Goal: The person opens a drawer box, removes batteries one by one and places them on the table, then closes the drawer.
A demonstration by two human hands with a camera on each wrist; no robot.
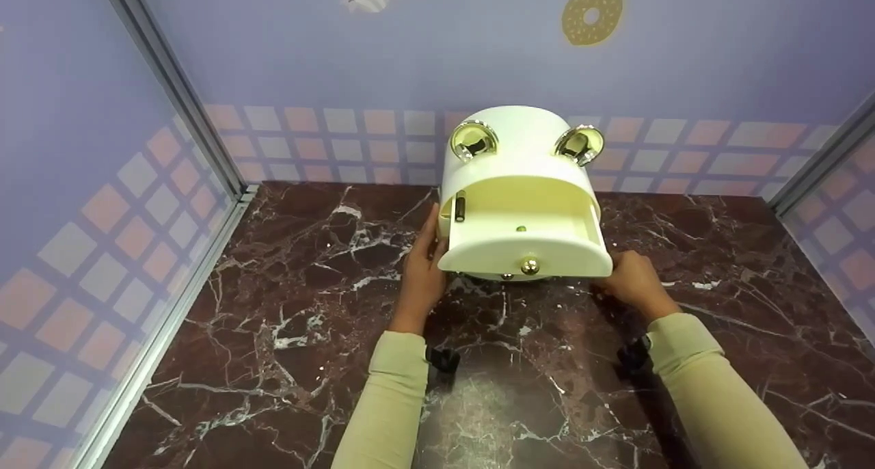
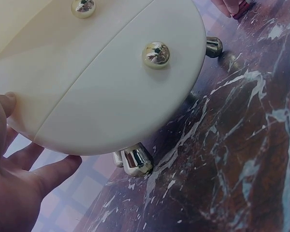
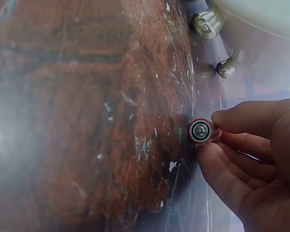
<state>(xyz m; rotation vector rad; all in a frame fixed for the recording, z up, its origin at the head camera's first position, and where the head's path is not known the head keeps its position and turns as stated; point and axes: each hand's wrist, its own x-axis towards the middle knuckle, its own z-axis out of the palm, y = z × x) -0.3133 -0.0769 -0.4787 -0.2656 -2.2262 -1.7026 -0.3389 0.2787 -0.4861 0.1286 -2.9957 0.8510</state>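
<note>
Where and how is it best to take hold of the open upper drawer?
Probably best by its shiny round knob, pinched between thumb and fingertips, coming from the front. The knob sticks out near the middle of the upper drawer's front, facing the person, and no hand covers it.

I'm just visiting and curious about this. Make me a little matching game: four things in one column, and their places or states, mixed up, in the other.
Things
1. The upper drawer
2. The small dark cylinder
3. The small red-rimmed piece
4. The doughnut picture

Places or states
A. Pinched between thumb and fingers of the right hand
B. On the wall behind the white box
C. Pulled open
D. Lying inside, near the left side

Right pairs: 1-C, 2-D, 3-A, 4-B
</note>
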